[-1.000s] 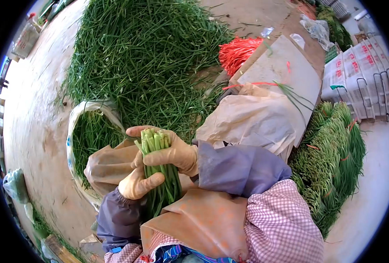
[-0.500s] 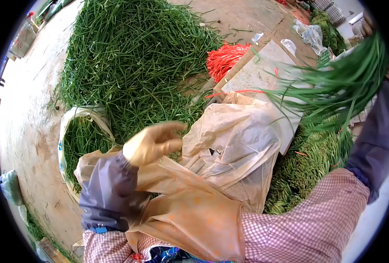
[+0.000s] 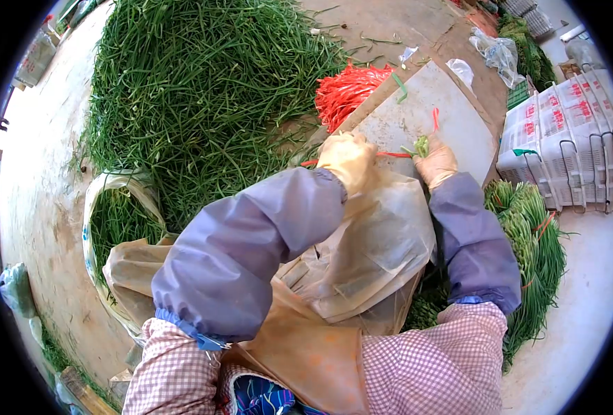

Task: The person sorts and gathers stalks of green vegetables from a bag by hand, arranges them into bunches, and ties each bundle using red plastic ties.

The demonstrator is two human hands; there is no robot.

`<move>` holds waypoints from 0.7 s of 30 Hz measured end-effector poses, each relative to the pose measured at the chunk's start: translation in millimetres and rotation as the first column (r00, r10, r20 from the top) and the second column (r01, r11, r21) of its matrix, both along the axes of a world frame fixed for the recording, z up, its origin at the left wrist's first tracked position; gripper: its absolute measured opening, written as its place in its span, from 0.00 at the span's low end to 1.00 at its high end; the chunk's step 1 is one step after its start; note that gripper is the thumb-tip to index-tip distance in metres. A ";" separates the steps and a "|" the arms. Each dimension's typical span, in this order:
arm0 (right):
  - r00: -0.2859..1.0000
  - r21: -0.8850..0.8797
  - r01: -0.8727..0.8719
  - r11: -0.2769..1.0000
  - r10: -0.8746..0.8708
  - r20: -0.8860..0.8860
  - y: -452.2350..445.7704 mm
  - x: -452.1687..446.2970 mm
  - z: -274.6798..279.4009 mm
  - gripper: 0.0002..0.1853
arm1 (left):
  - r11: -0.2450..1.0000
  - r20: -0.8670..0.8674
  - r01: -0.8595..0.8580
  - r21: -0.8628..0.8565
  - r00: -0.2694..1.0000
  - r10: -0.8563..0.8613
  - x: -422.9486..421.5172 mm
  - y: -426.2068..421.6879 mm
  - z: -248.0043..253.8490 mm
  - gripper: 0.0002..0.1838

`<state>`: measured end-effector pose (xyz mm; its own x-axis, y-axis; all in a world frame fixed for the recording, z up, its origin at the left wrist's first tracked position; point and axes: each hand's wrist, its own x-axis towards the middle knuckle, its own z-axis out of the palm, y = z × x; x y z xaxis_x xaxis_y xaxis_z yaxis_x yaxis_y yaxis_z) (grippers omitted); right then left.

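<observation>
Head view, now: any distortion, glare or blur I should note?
Head view, whole frame: fisheye-like distortion, with black corners; head view, left: the floor is very bright, almost washed out in places; head view, centre: left hand and right hand show no obvious motion blur.

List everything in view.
loose stalks: one heap, green, upper left
sack: one, whitish, left
board: one, pale, upper centre-right
ties: one bundle, red, beside board
long strip: one, red, across board
plastic sheet: one, cream, centre
tied bunches: many, green, right
crates: several, white, far right
plastic bags: at least two, translucent, edges
held bunch: one, light green, over board
shirt: one, checked pink, bottom
apron: one, tan, lower centre
sleeves: two, purple, forearms
left hand: one, pale-gloved, at long strip
right hand: one, pale-gloved, around held bunch
</observation>
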<state>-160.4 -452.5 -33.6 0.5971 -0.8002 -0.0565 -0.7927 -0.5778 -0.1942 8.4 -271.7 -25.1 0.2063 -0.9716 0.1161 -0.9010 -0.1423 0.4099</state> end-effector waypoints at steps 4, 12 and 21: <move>1.000 -0.045 0.008 0.999 -0.008 0.000 18.0 10.6 9.4 0.28 | 0.999 0.030 0.007 0.042 1.000 -0.008 -11.3 -13.8 -18.8 0.09; 0.996 -0.021 -0.025 0.999 0.027 0.086 -2.9 1.5 -1.6 0.23 | 0.998 -0.127 0.008 0.064 0.992 0.000 -15.6 -8.6 -18.1 0.09; 0.995 0.218 0.042 0.975 -0.060 0.080 -43.4 49.0 13.3 0.26 | 0.983 -0.160 0.091 0.160 0.985 -0.066 -29.4 -20.8 -22.0 0.12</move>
<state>-111.4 -495.9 -20.3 0.5659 -0.8041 -0.1820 -0.7951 -0.4739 -0.3783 -20.9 -292.6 -47.1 0.1314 -0.9884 -0.0756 -0.8403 -0.1515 0.5205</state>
